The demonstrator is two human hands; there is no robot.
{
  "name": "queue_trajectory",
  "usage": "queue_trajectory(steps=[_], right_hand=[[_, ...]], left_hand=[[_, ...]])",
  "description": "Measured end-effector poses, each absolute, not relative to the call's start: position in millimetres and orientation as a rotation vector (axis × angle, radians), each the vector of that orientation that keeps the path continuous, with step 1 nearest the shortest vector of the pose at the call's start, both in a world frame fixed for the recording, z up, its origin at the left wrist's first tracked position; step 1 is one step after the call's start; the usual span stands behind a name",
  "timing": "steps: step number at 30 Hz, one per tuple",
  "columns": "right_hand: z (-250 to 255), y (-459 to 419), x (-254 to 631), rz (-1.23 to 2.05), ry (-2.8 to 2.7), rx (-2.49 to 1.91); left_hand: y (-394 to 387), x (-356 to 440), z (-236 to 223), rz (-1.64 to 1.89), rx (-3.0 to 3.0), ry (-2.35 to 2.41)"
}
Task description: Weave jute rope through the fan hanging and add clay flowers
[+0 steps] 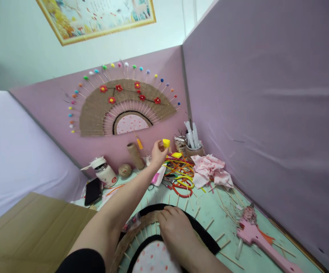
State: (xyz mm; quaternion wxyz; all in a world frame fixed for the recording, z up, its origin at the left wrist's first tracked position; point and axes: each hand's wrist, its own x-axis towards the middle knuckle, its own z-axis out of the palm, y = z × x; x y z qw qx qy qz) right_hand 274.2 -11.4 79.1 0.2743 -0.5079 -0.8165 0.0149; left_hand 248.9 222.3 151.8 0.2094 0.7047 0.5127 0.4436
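My left hand (159, 152) stretches out over the back of the table, its fingers closed on a small yellow block (166, 143). Beneath me lies a half-round woven fan (149, 218) with a black band, thin wooden sticks around its edge and a pink dotted centre (153, 258). My right hand (177, 229) rests over the fan's woven band with bent fingers; its fingertips are partly hidden. Close to the left hand are another yellow block (176, 155) and a tangle of coloured pipe cleaners (178, 165).
Scissors with red handles (183, 189) lie behind the fan. A pink glue gun (255, 235) is at the right, below crumpled pink cloth (210, 168). Left are a phone (93, 191), a white bottle (106, 172), twine (125, 170) and cardboard (33, 231). A finished fan (93, 113) hangs behind.
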Motion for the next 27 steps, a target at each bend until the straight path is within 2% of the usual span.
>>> queue_trajectory(steps=[2,4,12,18,22,27], right_hand=[[81,-11,276,0.070,-2.188,-1.370],[83,-11,278,0.106,-2.166,-1.373],[99,-25,281,0.317,-1.839,-1.134],[101,-44,264,0.524,-1.900,-0.906],[95,-48,255,0.584,-1.895,-0.872],[94,-48,252,0.881,-1.874,-0.888]], left_hand=[[194,236,156,1.295,1.869,1.361],[160,215,160,1.366,1.458,1.159],[3,116,148,1.158,0.628,0.935],[-65,92,113,1.282,0.785,1.060],[-74,82,93,1.237,1.020,1.123],[-74,73,83,1.242,1.197,1.205]])
